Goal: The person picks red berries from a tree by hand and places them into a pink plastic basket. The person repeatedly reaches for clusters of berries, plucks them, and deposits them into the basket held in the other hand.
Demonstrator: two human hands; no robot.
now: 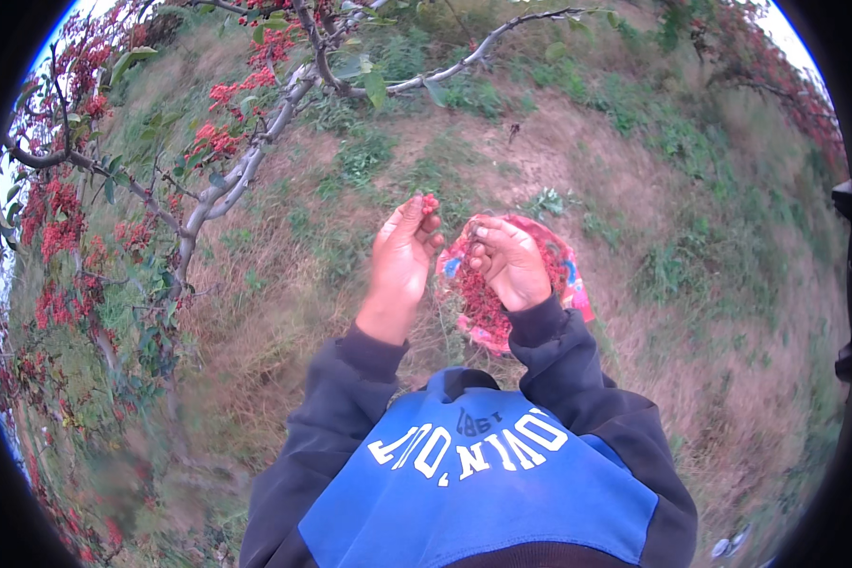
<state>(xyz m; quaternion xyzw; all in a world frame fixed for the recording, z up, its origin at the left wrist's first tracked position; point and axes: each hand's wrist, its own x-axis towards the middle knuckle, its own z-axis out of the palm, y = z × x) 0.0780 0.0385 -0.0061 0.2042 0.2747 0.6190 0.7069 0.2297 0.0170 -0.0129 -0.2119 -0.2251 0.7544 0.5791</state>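
My left hand [405, 245] pinches a small cluster of red berries [429, 204] between its thumb and fingers. Close by on the right, my right hand [508, 259] is raised with thumb and fingertips together at a small dark bit, perhaps a stem, too small to tell. Below and partly behind the right hand lies a pinkish-red patterned cloth or bag [581, 295] holding a heap of loose red berries [479, 302]. To the left stands a tree with a grey branch [252, 153] bearing bunches of red berries [60, 220] and green leaves.
A long thin branch [461, 69] reaches across the top of the view. Dry grass and green weeds [674, 270] cover the ground around a bare soil patch [539, 153]. More berry-laden branches [774, 64] show at the upper right. A dark object [848, 284] stands at the right rim.
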